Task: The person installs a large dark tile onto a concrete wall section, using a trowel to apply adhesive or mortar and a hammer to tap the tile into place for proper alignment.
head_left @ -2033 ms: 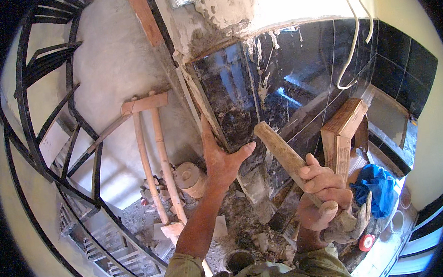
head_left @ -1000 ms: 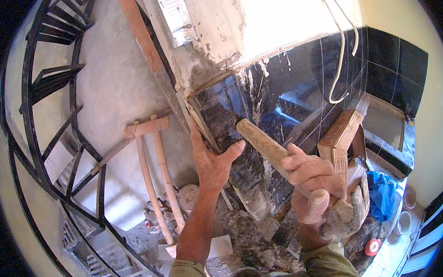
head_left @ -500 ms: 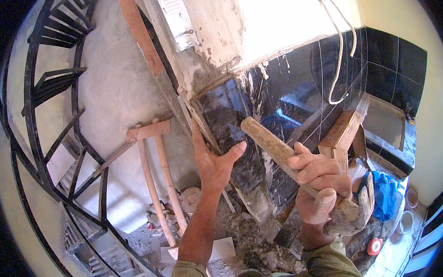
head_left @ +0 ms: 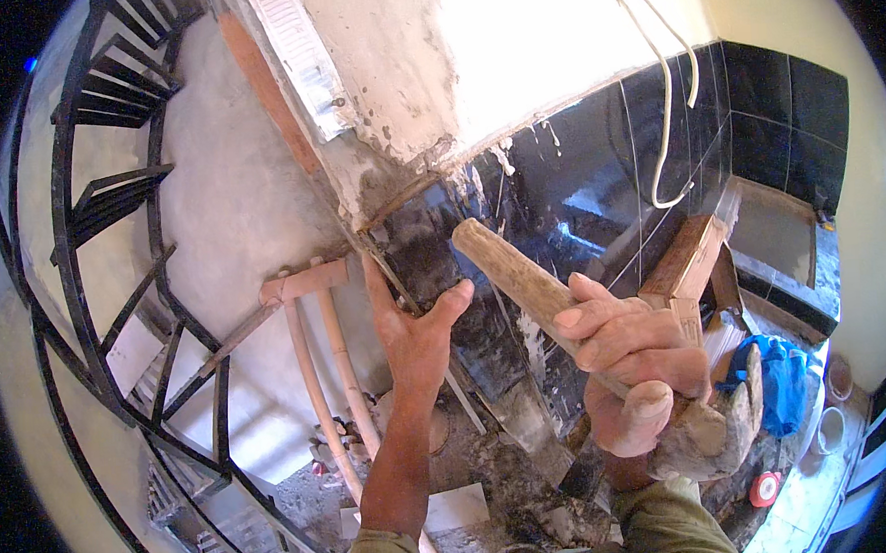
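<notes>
From the head camera, looking down: the left hand (head_left: 416, 343) is spread at the left end of a black-tiled wall, thumb and forefinger wide apart, straddling the edge of a tile (head_left: 423, 245); whether it clamps the tile cannot be told. The tile stands below bare, patchy plaster (head_left: 393, 89). The right hand (head_left: 640, 361) is closed around the wooden handle of a tool (head_left: 511, 268), whose bare end points up and left in front of the tiles; its rough, thick head is low, just below the fist. Right of that hand are a brown box (head_left: 688, 259), a blue bag (head_left: 784, 384) and a white cup (head_left: 830, 431). A pale cable (head_left: 668, 135) hangs over the tiles. To the left, wooden poles (head_left: 314, 393) lean near a black metal railing (head_left: 69, 256).
</notes>
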`<state>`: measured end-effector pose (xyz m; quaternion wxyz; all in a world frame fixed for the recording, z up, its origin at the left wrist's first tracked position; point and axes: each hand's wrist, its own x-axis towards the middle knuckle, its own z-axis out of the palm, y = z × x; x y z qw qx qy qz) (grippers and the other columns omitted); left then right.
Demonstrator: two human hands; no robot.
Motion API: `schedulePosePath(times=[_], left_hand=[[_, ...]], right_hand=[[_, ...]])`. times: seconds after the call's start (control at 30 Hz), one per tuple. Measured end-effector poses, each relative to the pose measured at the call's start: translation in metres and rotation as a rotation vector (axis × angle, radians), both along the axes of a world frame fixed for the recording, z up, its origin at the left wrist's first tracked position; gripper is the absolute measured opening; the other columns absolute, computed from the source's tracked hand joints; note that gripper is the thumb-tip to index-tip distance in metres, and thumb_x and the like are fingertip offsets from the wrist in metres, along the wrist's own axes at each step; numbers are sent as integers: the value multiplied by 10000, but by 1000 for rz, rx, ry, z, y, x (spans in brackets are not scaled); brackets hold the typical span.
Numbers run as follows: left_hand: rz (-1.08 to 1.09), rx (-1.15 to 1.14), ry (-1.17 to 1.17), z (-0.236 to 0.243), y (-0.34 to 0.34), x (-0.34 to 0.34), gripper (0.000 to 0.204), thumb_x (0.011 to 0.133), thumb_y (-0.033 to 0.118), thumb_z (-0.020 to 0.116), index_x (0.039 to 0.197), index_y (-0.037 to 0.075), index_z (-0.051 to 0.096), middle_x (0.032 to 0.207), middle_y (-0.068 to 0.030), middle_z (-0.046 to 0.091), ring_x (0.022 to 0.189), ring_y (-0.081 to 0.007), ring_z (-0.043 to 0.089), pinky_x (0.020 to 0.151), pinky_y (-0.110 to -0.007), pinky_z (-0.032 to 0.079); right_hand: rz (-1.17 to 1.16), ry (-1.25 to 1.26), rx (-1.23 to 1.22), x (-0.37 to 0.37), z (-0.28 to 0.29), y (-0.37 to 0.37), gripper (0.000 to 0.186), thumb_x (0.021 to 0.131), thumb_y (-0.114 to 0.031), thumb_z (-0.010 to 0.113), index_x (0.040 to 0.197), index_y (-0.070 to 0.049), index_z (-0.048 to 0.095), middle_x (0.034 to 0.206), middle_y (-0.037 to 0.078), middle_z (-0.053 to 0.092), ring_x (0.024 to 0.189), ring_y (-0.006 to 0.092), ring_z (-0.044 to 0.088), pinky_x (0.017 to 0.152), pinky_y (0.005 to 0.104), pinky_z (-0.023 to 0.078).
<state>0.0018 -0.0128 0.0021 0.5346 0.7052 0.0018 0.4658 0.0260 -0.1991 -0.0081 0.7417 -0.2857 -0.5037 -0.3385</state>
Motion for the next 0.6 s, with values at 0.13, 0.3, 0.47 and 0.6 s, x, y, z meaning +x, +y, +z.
schedulePosePath(times=[0.13, 0.3, 0.47, 0.6], left_hand=[[-21, 26, -23, -1, 3, 4, 808, 712, 13, 773, 1401, 12, 350, 1201, -81, 546, 1067, -173, 567, 927, -311, 482], [-37, 4, -37, -1, 4, 3, 788, 704, 7, 779, 1380, 10, 373, 1190, -84, 558, 1052, -177, 577, 918, -314, 489], [-30, -12, -33, -2, 5, 4, 806, 695, -20, 783, 1385, -6, 368, 1194, -92, 560, 1046, -182, 585, 915, -314, 498], [-89, -49, -89, 4, -1, 1, 860, 686, -46, 791, 1412, -20, 330, 1212, -108, 556, 1062, -185, 588, 922, -315, 507]], right_hand=[[4, -87, -4, 8, 9, 3, 357, 1004, -429, 481, 924, -83, 449, 859, 133, 583, 882, 338, 659, 988, 630, 437], [57, -112, 13, 14, 12, 10, 367, 992, -426, 514, 927, -67, 480, 854, 139, 593, 889, 343, 665, 983, 625, 440], [55, -88, 17, 9, 10, 9, 395, 979, -452, 531, 904, -67, 485, 841, 133, 596, 892, 349, 667, 986, 628, 434], [45, -72, -20, 10, 11, 6, 390, 980, -446, 529, 885, -71, 475, 832, 137, 597, 895, 359, 667, 989, 631, 431]])
